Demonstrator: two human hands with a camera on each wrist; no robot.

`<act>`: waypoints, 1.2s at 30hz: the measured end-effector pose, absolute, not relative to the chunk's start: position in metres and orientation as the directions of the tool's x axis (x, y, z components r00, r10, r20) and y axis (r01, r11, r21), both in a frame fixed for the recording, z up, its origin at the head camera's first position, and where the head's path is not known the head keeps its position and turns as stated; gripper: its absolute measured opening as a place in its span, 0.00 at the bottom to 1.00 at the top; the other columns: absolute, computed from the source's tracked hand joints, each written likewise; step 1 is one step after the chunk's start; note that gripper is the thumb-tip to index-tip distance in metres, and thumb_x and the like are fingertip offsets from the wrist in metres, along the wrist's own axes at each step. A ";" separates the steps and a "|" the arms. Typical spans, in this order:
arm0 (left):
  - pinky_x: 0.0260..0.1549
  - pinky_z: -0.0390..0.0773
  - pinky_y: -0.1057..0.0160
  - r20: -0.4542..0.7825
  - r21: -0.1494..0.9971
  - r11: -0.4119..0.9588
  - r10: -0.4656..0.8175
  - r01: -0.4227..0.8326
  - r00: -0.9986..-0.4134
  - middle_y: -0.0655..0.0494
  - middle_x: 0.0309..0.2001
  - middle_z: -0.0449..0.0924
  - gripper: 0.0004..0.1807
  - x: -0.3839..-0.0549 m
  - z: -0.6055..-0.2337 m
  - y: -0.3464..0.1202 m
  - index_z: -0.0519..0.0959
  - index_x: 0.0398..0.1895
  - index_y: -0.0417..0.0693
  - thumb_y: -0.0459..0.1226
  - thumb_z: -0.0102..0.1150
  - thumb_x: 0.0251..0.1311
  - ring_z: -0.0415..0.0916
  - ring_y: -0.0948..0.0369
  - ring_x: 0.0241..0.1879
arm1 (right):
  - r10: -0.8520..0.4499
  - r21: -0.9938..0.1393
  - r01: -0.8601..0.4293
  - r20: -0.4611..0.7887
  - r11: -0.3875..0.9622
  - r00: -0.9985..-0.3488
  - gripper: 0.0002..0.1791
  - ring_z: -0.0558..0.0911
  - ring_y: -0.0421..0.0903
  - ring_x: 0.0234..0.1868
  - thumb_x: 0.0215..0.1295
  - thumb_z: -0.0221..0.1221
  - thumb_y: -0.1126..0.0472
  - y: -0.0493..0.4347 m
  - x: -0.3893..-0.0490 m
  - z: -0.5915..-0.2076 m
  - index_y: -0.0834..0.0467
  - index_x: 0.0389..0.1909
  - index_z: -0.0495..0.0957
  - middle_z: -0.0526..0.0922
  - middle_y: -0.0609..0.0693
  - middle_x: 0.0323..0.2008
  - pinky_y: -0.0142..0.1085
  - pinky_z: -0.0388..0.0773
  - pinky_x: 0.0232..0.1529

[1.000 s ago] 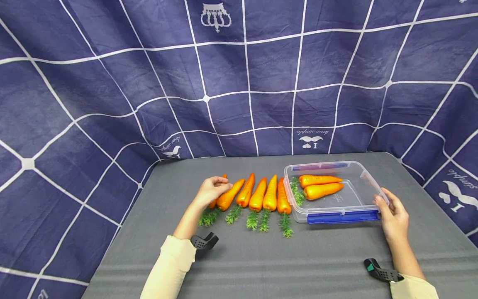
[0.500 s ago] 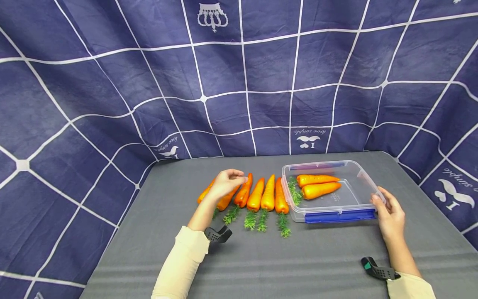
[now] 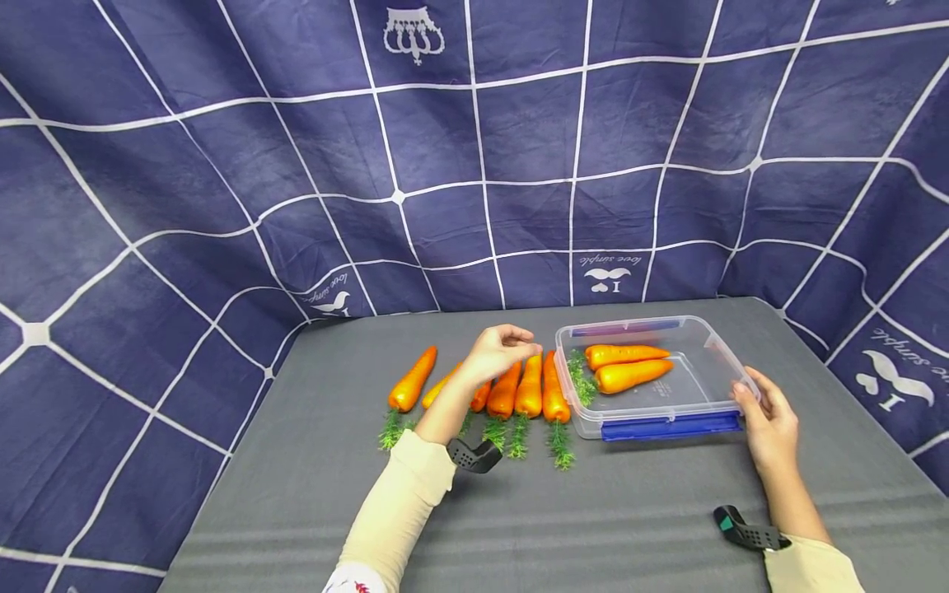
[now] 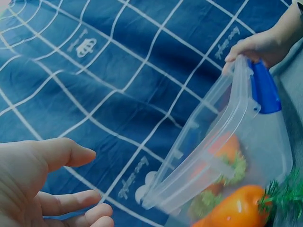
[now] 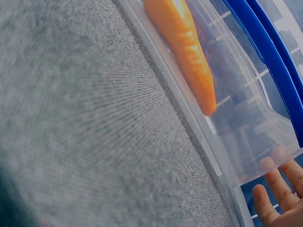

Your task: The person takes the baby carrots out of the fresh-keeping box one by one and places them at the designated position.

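My left hand (image 3: 498, 354) is above a row of orange carrots with green tops, its thumb and fingers apart and nothing between them in the left wrist view. The nearest carrot (image 3: 530, 395) is partly covered by that hand. To the right, a clear plastic food container (image 3: 670, 412) with blue side clips holds two carrots (image 3: 633, 376), their leafy tops toward its left wall. My right hand (image 3: 771, 424) grips the container's right front corner, thumb over the rim and fingers outside. In the right wrist view, fingertips (image 5: 268, 165) touch the container's wall.
The leftmost carrot (image 3: 413, 383) lies a little apart from the others on the grey tabletop (image 3: 563, 527). The rightmost carrot of the row (image 3: 553, 395) is close beside the container's left wall. A blue checked cloth (image 3: 445, 165) hangs behind and at the sides.
My left hand has moved right along the carrot row toward the container, uncovering the leftmost carrot. My right hand keeps its hold on the container. The head view has shifted slightly.
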State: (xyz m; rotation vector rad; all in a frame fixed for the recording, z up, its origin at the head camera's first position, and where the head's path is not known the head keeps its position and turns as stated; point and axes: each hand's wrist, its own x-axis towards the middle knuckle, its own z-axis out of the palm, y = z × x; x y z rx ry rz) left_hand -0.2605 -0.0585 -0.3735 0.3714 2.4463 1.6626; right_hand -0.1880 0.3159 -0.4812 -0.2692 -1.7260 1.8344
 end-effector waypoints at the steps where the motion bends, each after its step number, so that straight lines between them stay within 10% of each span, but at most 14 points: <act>1: 0.45 0.77 0.61 0.006 0.929 0.351 0.300 0.116 -0.954 0.45 0.44 0.83 0.19 -0.261 -0.373 -0.055 0.80 0.49 0.36 0.39 0.66 0.58 0.80 0.54 0.45 | 0.545 -0.959 -0.282 0.248 0.022 -0.801 0.17 0.81 0.28 0.29 0.66 0.57 0.72 0.316 -0.188 -0.481 0.53 0.52 0.81 0.85 0.33 0.30 0.17 0.71 0.30; 36: 0.35 0.73 0.73 -0.028 0.857 0.474 0.433 0.201 -0.901 0.60 0.34 0.82 0.17 -0.277 -0.377 0.066 0.84 0.43 0.42 0.41 0.70 0.53 0.75 0.67 0.33 | 0.536 -0.962 -0.271 0.252 0.045 -0.805 0.17 0.81 0.27 0.30 0.67 0.57 0.71 0.317 -0.188 -0.482 0.53 0.53 0.81 0.85 0.32 0.30 0.17 0.71 0.31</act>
